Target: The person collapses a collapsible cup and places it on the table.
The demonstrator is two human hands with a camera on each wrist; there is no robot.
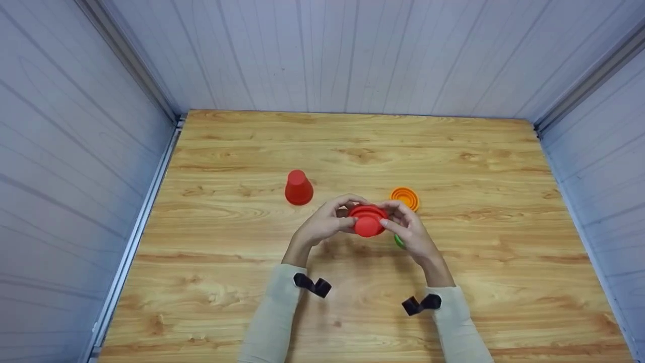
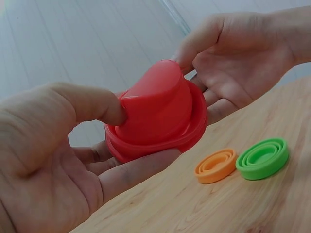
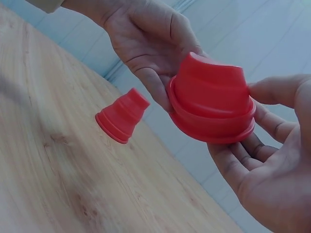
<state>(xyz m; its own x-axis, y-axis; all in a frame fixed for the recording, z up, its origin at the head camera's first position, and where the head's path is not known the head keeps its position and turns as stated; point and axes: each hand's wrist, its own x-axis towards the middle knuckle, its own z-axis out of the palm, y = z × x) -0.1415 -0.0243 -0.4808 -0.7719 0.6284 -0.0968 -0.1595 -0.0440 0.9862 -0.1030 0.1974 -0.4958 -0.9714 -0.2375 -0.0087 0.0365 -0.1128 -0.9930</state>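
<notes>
Against pale wall panels (image 1: 322, 55), worked bare-handed above a wood-grain tabletop (image 1: 196, 302). At the left, saw an upturned red cup (image 1: 299, 190), narrow end up, near the left hand (image 1: 325, 222) but apart from it; risked a topple from any careless sweep of that wrist. Next, gripped the near side of a folding red cup (image 1: 368, 225) with that hand, thumb bent against the wall, fingers under the rim. Held it between both hands, clear of the wood, with a bowed wall and warped small end; seemed liable to crease or spring back under uneven thumb pressure. Pinched the opposite side with the right hand (image 1: 412, 234), thumb against wall, fingers at the rim. With that pinch loosened, could have dropped it towards the collapsed green cup (image 1: 399, 241), just beside a collapsed orange cup (image 1: 405, 198).
</notes>
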